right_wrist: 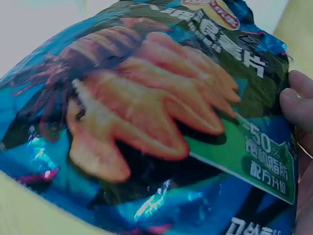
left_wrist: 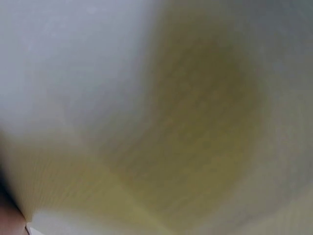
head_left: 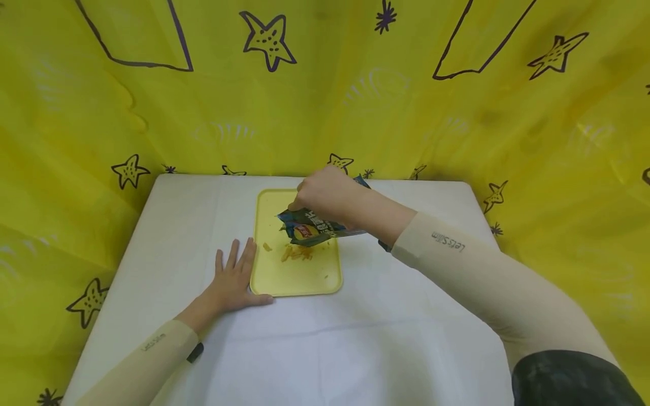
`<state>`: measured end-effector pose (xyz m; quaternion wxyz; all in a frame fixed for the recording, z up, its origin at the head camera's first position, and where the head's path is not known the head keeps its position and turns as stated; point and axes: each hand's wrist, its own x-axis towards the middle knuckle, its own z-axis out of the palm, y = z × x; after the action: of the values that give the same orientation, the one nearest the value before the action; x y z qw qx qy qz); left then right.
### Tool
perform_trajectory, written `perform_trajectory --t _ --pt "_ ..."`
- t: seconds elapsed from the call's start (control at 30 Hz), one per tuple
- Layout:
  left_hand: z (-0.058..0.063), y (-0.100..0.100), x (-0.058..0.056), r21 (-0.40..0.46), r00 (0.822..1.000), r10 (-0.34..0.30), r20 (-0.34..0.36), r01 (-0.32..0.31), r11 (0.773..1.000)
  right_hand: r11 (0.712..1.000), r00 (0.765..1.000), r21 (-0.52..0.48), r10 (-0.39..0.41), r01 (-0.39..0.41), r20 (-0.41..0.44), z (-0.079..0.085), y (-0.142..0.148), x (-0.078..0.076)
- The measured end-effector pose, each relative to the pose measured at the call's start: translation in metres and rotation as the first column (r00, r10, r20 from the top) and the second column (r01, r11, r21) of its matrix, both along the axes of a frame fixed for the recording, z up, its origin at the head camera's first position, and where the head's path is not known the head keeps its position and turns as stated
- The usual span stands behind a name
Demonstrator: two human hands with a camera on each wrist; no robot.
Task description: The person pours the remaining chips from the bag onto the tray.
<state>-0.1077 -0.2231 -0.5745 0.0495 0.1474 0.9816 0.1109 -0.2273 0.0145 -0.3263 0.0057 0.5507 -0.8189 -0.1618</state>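
My right hand (head_left: 330, 194) grips a dark blue and green bag of chips (head_left: 312, 228), tipped over the tray with its end toward the left. In the right wrist view the printed front of the chip bag (right_wrist: 146, 98) fills most of the picture, and a thumb (right_wrist: 298, 100) presses at its edge. Under it lies a yellow tray (head_left: 289, 282) with a small heap of broken chips (head_left: 297, 252) and a loose chip piece (head_left: 267, 247). My left hand (head_left: 232, 285) has its fingers spread at the tray's lower left corner, thumb along the near rim. The left wrist view is a blur.
A white-covered table (head_left: 386, 338) carries the tray. Yellow cloth (head_left: 315, 101) with drawn starfish hangs behind it and at both sides. Both forearms wear beige sleeves (head_left: 457, 270).
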Motion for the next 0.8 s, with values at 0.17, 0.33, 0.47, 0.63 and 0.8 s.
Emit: perform_trajectory --t 0.17,0.33,0.47,0.63,0.8 --pt "0.0002 -0.0005 -0.0005 -0.007 1.000 0.002 -0.003 -0.002 1.000 1.000 1.000 -0.009 0.016 -0.016 -0.005 -0.0020 -0.0002 0.0017" --pt "0.0003 -0.0011 -0.0019 -0.009 1.000 0.000 -0.006 0.000 1.000 1.000 1.000 -0.006 0.005 -0.005 -0.014 -0.0017 0.0004 0.0027" --pt "0.0008 -0.0016 -0.0015 -0.023 1.000 0.005 -0.006 -0.005 1.000 1.000 1.000 -0.013 0.006 -0.006 -0.014 -0.0026 -0.0005 0.0024" --pt "0.0012 -0.0006 0.0005 -0.011 1.000 0.004 0.000 -0.004 1.000 1.000 1.000 0.001 0.030 -0.030 -0.007 -0.0054 -0.0012 0.0028" --pt "-0.0019 -0.0002 0.0009 -0.011 1.000 0.000 -0.007 -0.001 1.000 1.000 1.000 0.011 0.024 -0.024 -0.011 -0.0050 -0.0002 0.0033"
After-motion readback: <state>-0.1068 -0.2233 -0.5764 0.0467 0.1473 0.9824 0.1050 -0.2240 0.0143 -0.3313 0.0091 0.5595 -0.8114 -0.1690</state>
